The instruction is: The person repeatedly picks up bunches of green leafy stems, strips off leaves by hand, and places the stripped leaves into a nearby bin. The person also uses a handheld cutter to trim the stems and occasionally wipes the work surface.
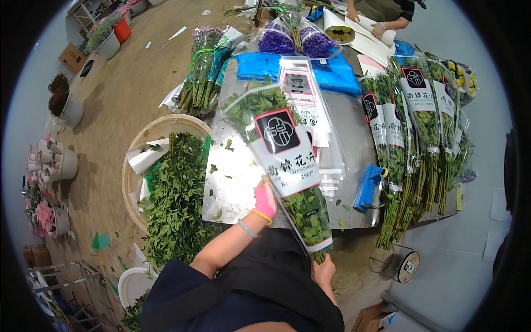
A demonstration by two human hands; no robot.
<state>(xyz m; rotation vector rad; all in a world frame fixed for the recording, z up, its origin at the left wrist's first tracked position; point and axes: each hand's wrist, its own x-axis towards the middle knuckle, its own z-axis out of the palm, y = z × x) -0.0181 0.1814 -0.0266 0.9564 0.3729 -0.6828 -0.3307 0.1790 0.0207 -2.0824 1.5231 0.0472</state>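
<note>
A bunch of green foliage in a printed plastic flower sleeve slants across the front of the metal table. My right hand grips its stems just below the sleeve's narrow end, past the table's front edge. At the sleeve's left side is my left hand, in a pink glove with a yellow cuff; its fingers are partly hidden against the plastic. Beyond the bunch lies a stack of flat printed sleeves, partly covered by it. Several loose leaves dot the bright tabletop.
Left of the table, loose foliage fills a large round tub. Sleeved foliage bunches line the right edge, near a blue tape dispenser. Purple flowers and blue plastic lie behind. Across the table, another person's hands touch white paper.
</note>
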